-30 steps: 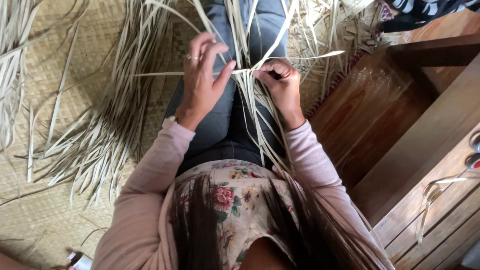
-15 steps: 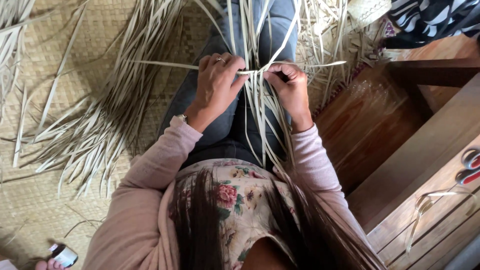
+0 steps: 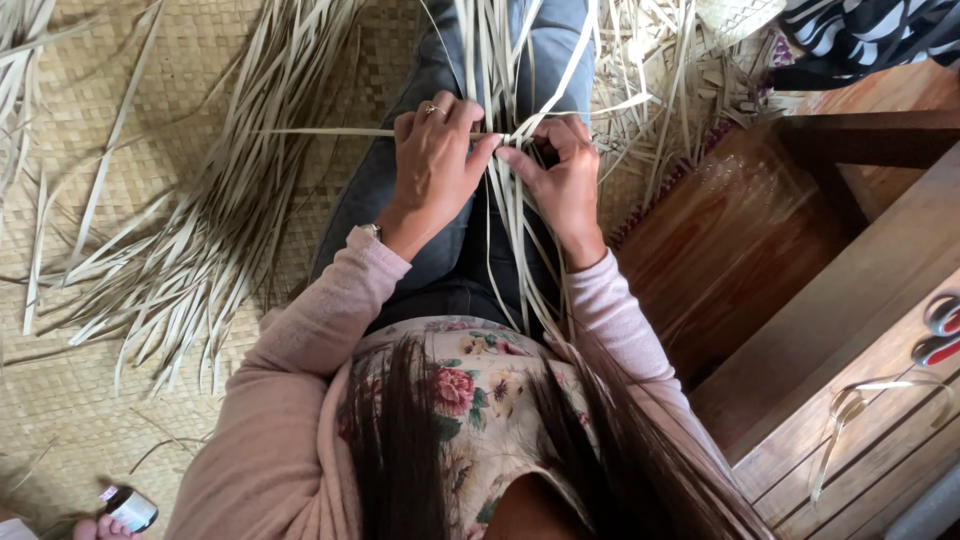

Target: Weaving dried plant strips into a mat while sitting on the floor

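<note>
pinching pale leaf strips over the lap

lying at the far left on the woven floor mat [image 3: 90,400] is a loose fan of dried leaf strips [image 3: 190,250], and a small bottle [image 3: 128,508] sits at the bottom edge by someone's fingertips. moving right, the left hand [image 3: 435,165], a ring on one finger, is closed with thumb and fingers pinched on a horizontal strip [image 3: 330,131] that runs out to the left. just beside it, almost touching, the right hand [image 3: 560,175] is curled shut on the upright strips [image 3: 515,210] that run down over the dark trousers; exactly which strand it grips is hard to tell. the strips cross between the two hands, above the lap. further right stands brown wooden furniture [image 3: 760,230], with red-handled scissors [image 3: 940,335] and a curled strip [image 3: 850,410] on its lower part.
</note>
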